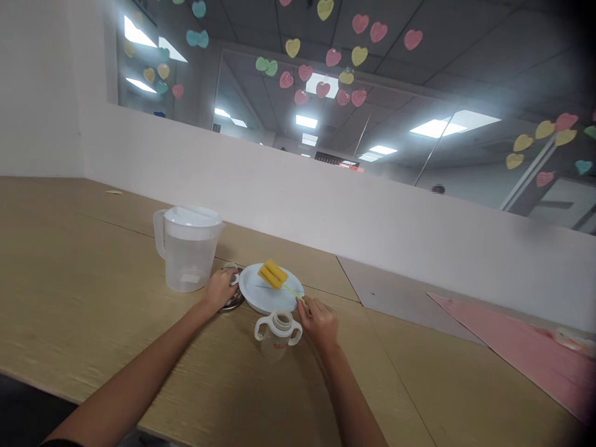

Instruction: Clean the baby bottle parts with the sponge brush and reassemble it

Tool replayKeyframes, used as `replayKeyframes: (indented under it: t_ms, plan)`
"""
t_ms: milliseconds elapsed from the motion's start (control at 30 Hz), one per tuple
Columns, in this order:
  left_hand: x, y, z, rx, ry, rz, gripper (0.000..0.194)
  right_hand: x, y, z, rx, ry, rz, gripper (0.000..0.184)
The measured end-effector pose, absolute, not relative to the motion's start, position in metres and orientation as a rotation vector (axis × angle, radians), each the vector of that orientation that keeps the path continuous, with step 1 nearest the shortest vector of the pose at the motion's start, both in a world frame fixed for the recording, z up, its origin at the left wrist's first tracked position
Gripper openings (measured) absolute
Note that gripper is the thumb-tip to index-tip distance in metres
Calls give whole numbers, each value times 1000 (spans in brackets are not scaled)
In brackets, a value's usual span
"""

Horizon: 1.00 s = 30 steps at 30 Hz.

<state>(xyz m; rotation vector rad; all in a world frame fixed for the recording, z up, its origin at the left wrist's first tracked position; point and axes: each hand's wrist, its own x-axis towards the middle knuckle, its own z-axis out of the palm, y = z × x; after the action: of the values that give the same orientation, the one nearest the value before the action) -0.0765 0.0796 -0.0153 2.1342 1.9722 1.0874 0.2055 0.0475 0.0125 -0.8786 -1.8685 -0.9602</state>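
Head view: right hand [319, 323] in a tight pinch, thumb and fingers pressed together on the thin green stick [294, 293] of a yellow sponge bottle brush [272, 274]. Brush lying across a round white plate [254, 287], soft yellow end on the plate and away from the hand, stick running over the plate's rim, down to the right, straight to the pinch. Right hand much nearer to the brush than left hand [218, 290]. Left hand curled, fingers bent over a round shiny metal piece [231, 302] by the plate's left edge, partly hidden. Just below the plate, a clear plastic baby bottle with two white handles [278, 335], open neck up, close beside the right hand. Farther left, a clear plastic jug with a white lid [189, 248], on a light wood table [93, 298]. Flat pink board [521, 354] well off to the right.
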Motion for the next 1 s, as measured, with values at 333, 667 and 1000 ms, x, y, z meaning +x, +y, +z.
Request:
replayKeyframes:
  t_ms: [333,667,1000]
  plan:
    - [-79,83,-22,2154,1936,1064,27,205,48,11,-878,-1879,-957,25]
    - [-80,80,-26,2179,1949,956,30,204,48,12,-868,-1876,-973,25]
    - [-81,78,-14,2237,2066,881,28,205,49,10,-868,-1884,-962,25]
